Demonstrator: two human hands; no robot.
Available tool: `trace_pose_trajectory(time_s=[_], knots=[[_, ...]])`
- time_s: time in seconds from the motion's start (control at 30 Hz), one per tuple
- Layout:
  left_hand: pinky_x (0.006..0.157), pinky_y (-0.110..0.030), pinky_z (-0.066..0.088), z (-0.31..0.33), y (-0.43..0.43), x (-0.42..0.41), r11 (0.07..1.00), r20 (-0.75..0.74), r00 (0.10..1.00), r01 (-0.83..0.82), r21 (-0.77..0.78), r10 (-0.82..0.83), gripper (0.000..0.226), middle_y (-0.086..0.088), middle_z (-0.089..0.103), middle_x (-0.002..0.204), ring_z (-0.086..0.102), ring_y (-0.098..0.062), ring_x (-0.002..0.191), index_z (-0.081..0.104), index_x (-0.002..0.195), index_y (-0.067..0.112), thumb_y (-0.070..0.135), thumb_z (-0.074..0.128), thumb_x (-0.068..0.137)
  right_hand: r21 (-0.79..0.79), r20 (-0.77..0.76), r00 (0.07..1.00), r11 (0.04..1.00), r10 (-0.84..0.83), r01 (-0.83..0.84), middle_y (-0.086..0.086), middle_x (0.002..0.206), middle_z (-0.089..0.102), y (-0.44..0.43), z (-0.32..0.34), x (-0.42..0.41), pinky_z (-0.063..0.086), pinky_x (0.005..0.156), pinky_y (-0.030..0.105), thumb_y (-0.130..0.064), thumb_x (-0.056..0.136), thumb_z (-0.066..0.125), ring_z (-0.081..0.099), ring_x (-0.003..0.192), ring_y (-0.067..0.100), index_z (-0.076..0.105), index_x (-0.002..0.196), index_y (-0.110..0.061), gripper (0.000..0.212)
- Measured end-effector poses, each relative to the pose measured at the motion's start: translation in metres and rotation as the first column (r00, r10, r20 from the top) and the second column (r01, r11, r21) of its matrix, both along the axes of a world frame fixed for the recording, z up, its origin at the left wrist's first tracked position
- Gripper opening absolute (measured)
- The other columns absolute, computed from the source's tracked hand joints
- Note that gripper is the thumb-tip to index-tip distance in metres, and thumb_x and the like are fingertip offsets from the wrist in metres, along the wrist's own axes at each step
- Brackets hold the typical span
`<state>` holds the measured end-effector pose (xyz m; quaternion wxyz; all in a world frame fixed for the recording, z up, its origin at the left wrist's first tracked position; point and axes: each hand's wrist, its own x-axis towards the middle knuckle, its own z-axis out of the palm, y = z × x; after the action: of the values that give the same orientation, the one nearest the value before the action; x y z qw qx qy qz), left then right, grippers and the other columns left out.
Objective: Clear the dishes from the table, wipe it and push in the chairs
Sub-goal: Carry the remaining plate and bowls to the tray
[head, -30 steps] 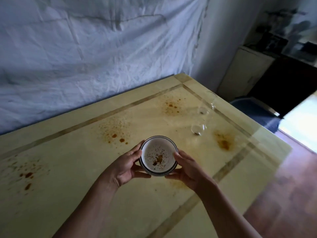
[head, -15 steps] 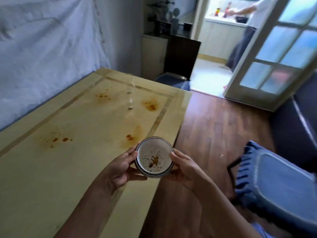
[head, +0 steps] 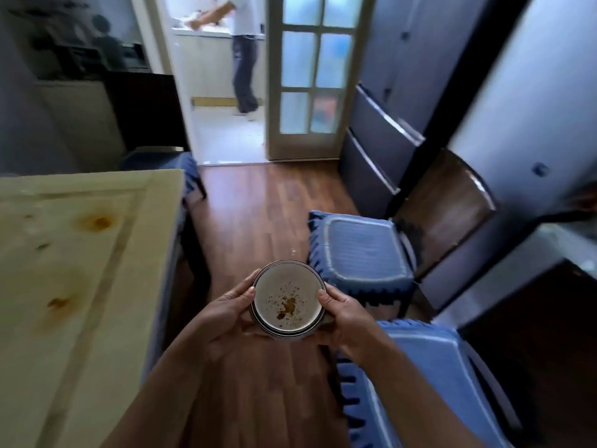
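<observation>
Low in the frame's centre, the left hand (head: 223,313) and right hand (head: 344,313) clasp a bowl (head: 287,300). Brown sauce spots dot its white inside.

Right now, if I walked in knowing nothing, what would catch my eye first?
First, the dirty bowl, speckled with brown sauce, held between the left hand and right hand above the wooden floor. Then the pale table at left, blotched with brown stains, and two blue-cushioned chairs standing pulled out at right. Beyond, another person stands at a counter through the open doorway.
</observation>
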<state>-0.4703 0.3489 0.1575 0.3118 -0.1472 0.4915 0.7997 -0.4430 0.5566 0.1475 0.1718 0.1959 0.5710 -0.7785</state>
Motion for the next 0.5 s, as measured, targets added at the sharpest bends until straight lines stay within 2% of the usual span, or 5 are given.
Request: trace_pose_trajectory(time_s=[0.13,0.23,0.37,0.43,0.5], knots=[[0.072,-0.056,0.054,-0.001,0.081,0.025,0.985,-0.022,0.985,0.171,0.033,-0.17,0.038,-0.01,0.063,0.121,0.069,-0.032,0.073,0.053,0.13,0.031,0.015,0.04,0.098,-0.011,0.029,0.993,0.993,-0.116,0.116,0.004,0.11,0.068,0.074,0.007,0.055,0.06,0.06,0.045,-0.021,0.098,0.048,0.07,0.071,0.03,0.057,0.127,-0.02,0.03],[0.077,-0.057,0.051,0.002,0.144,0.05,0.949,-0.026,0.95,0.313,0.039,-0.312,0.038,-0.011,0.062,0.125,0.065,-0.038,0.088,0.052,0.13,0.032,0.015,0.039,0.098,-0.006,0.052,0.969,0.97,-0.241,0.241,0.004,0.113,0.067,0.131,0.01,0.105,0.059,0.061,0.049,-0.023,0.098,0.048,0.071,0.068,0.033,0.058,0.121,-0.024,0.025],[0.083,-0.057,0.052,0.005,0.207,0.079,0.829,-0.039,0.829,0.558,0.015,-0.558,0.036,-0.012,0.061,0.128,0.056,-0.046,0.109,0.05,0.13,0.04,0.024,0.038,0.099,0.011,0.059,0.906,0.907,-0.42,0.42,0.004,0.104,0.068,0.179,0.013,0.167,0.058,0.053,0.042,-0.022,0.099,0.047,0.07,0.066,0.03,0.062,0.111,-0.024,0.019],[0.082,-0.057,0.053,0.004,0.236,0.091,0.767,-0.026,0.767,0.641,0.034,-0.641,0.038,-0.009,0.057,0.132,0.059,-0.045,0.105,0.047,0.132,0.041,0.025,0.039,0.098,0.017,0.058,0.864,0.866,-0.499,0.499,0.007,0.106,0.067,0.197,0.014,0.197,0.059,0.056,0.046,-0.022,0.099,0.047,0.069,0.069,0.031,0.062,0.112,-0.023,0.02],[0.072,-0.051,0.058,0.003,0.261,0.102,0.699,-0.042,0.7,0.714,0.038,-0.713,0.039,-0.007,0.056,0.133,0.067,-0.04,0.087,0.047,0.133,0.04,0.024,0.039,0.098,0.028,0.073,0.813,0.816,-0.577,0.577,0.01,0.113,0.065,0.209,0.014,0.223,0.059,0.06,0.048,-0.025,0.098,0.049,0.068,0.07,0.031,0.06,0.117,-0.021,0.023]])
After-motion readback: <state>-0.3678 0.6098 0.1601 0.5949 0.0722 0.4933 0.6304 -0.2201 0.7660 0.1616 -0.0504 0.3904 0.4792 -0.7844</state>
